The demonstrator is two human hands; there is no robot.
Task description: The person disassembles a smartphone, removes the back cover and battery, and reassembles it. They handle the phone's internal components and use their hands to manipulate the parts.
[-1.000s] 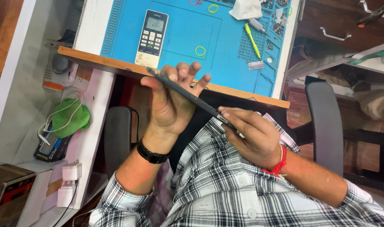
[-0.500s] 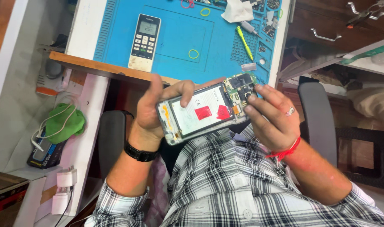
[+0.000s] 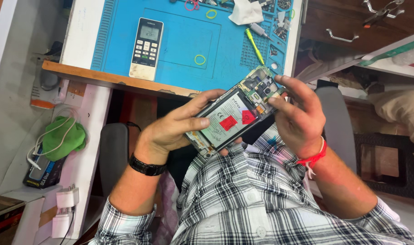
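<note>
Left hand [image 3: 173,129], wrist bearing a black watch [image 3: 146,165], was curled around the near-left end of the opened phone [image 3: 232,115], thumb and forefinger laid along its upper edge, other fingers underneath. Right hand [image 3: 297,118], with a red thread [image 3: 312,159] at the wrist, gripped the far-right end, fingertips [image 3: 279,80] pressed on the exposed circuit board. Phone was held tilted above the lap, near the desk edge. Farther off, a blue mat [image 3: 184,41] carried a white remote [image 3: 146,47] and a yellow-green screwdriver [image 3: 254,45].
</note>
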